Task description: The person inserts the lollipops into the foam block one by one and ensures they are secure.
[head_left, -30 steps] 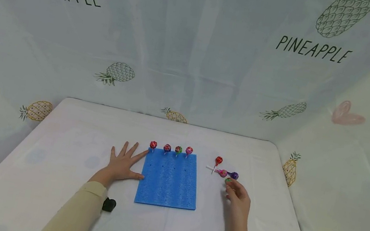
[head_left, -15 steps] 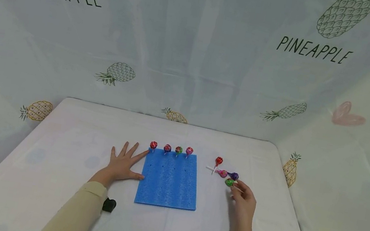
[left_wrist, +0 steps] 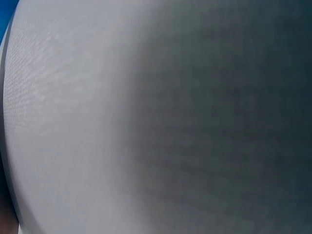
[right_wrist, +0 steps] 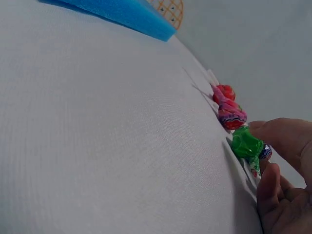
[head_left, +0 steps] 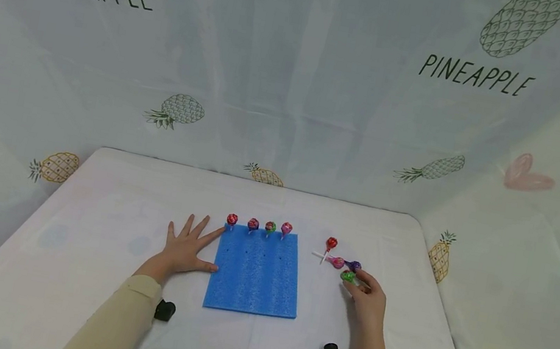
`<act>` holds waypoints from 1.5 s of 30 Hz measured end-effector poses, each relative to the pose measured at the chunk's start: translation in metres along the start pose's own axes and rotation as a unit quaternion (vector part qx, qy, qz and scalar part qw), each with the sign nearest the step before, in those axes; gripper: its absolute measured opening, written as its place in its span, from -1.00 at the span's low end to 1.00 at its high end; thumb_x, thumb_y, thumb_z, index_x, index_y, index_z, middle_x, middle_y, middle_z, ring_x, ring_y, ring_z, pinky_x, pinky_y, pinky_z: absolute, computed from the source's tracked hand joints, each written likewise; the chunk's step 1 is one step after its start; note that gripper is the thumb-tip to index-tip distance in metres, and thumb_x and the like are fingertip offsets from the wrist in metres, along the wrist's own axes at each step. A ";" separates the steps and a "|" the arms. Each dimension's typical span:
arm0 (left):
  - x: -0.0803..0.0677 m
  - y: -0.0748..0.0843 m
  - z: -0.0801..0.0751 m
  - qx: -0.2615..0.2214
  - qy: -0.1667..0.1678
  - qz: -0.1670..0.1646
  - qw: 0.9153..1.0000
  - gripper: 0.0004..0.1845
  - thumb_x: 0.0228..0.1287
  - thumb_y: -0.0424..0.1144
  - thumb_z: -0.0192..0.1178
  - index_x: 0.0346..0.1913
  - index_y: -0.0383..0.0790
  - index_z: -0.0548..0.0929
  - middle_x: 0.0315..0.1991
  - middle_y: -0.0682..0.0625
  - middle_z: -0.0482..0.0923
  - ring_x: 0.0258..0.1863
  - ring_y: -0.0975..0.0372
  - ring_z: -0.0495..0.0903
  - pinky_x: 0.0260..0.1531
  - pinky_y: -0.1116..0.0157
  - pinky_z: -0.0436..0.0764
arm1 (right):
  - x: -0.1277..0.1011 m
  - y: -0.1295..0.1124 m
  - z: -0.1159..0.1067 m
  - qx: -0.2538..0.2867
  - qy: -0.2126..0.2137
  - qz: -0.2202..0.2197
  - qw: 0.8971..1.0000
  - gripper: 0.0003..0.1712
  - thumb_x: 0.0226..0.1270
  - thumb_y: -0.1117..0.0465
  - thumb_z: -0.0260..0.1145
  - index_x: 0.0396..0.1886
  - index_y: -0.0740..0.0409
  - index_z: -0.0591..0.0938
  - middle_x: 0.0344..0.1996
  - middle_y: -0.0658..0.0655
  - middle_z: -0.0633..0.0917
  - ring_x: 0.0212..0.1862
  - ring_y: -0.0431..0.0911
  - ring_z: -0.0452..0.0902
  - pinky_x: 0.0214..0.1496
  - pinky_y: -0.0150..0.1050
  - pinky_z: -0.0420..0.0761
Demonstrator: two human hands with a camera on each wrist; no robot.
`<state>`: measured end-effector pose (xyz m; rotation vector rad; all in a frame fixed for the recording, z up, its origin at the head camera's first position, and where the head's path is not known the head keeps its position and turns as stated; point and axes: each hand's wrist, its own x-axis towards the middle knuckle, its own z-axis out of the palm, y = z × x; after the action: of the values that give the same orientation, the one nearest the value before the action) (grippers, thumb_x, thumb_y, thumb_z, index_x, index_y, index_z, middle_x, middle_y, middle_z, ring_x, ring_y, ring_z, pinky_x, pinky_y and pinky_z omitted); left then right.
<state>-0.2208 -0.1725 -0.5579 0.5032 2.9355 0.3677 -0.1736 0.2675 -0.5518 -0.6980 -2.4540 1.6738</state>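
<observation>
My left hand (head_left: 181,254) lies flat with fingers spread, its thumb and index fingertip on the left edge of a blue foam board (head_left: 256,275). My right hand (head_left: 369,299) is at the right, where its thumb and fingertips pinch a green-wrapped lollipop (head_left: 347,276) low over the table. In the right wrist view the green lollipop (right_wrist: 246,142) has its ball toward the loose sweets; fingers partly hide its stick. Beside it lie a pink lollipop (head_left: 336,262), a purple lollipop (head_left: 354,265) and a red lollipop (head_left: 331,243). The left wrist view shows mostly blurred tablecloth.
Several lollipops stand in a row along the board's far edge, among them a red one (head_left: 232,219) and a pink one (head_left: 286,228). Small holes dot the board below them. A white cloth covers the table (head_left: 103,268), and a pineapple-print curtain (head_left: 296,78) hangs behind.
My right hand has shifted slightly right and its fingers have changed their place around the green lollipop, which shows more now. The left hand and the board have stayed still.
</observation>
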 end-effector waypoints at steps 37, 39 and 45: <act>0.000 -0.003 0.005 -0.020 0.011 0.010 1.000 0.11 -0.09 0.55 0.19 0.53 0.15 0.13 0.54 -0.25 -0.16 0.46 -0.29 -0.34 0.15 -0.46 -0.40 | -0.002 0.007 0.013 -0.141 0.000 -0.083 0.987 -0.58 0.20 0.27 0.44 0.08 0.21 0.65 -0.18 0.23 0.53 -0.21 0.04 0.38 -0.28 -0.17 0.38; -0.001 -0.002 0.004 -0.016 0.010 0.009 1.000 0.11 -0.09 0.56 0.16 0.53 0.17 0.12 0.54 -0.24 -0.16 0.47 -0.29 -0.33 0.16 -0.45 -0.41 | -0.002 0.007 0.013 -0.143 -0.001 -0.083 0.986 -0.59 0.20 0.28 0.43 0.08 0.21 0.65 -0.17 0.23 0.54 -0.20 0.05 0.38 -0.27 -0.17 0.39; -0.001 -0.001 0.003 -0.022 0.016 0.013 1.000 0.12 -0.11 0.61 0.10 0.53 0.21 0.10 0.53 -0.26 -0.13 0.46 -0.30 -0.32 0.16 -0.44 -0.43 | -0.003 0.005 0.014 -0.142 -0.003 -0.082 0.986 -0.60 0.22 0.28 0.42 0.08 0.21 0.65 -0.15 0.24 0.54 -0.17 0.05 0.39 -0.23 -0.15 0.39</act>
<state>-0.2197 -0.1735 -0.5612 0.5345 2.9478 0.4468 -0.1740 0.2561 -0.5609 -0.4998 -2.7005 1.2857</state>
